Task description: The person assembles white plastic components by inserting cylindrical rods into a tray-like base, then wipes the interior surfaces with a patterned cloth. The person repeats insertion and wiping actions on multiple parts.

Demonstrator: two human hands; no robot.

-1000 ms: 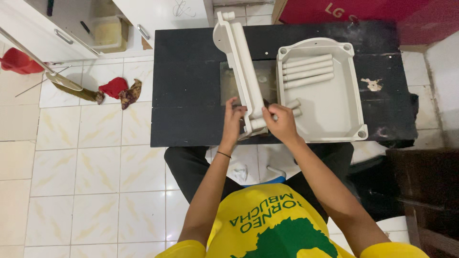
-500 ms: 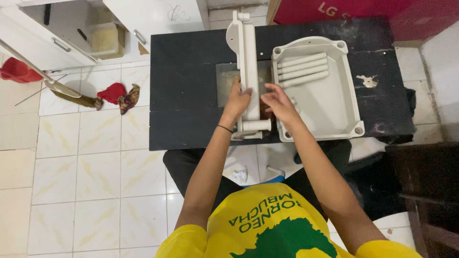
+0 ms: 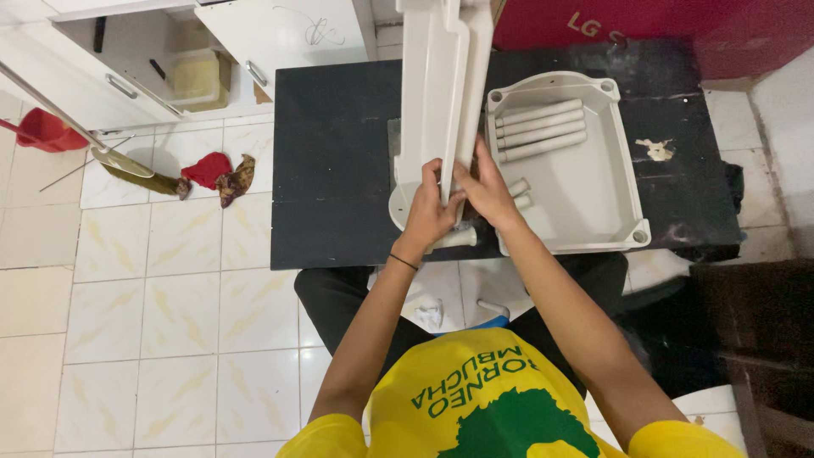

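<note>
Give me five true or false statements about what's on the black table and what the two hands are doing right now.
1. Both hands hold the tall cream plastic panel. True: the left hand and right hand grip its lower part.
2. The cream plastic tray is empty. False: several cream plastic tubes lie inside it.
3. The tray sits on the black table. True.
4. The panel lies flat on the table. False: it is raised on end, its top running out of view.
5. A red cloth lies on the table. False: it lies on the tiled floor, left of the table.
</note>
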